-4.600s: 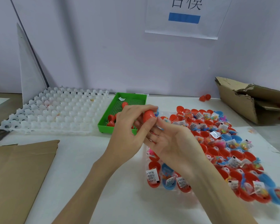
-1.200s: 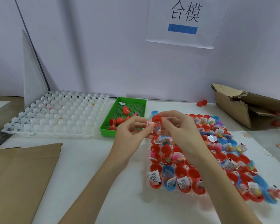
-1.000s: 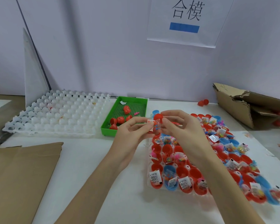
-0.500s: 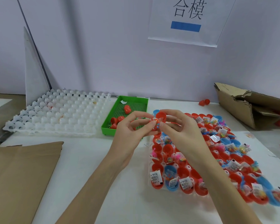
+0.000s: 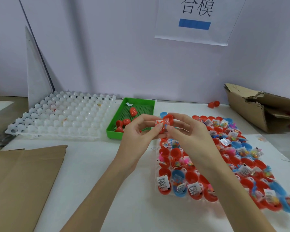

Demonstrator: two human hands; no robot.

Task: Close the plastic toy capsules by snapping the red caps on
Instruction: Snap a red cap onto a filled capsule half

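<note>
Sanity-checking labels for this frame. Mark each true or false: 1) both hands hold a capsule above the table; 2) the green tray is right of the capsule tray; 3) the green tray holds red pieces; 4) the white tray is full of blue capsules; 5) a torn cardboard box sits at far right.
1) True: the left hand and right hand pinch a red capsule between them, above the table.
2) False: the green tray is left of the capsule tray.
3) True: red pieces lie in it.
4) False: the white tray looks almost empty.
5) True: cardboard box.
</note>
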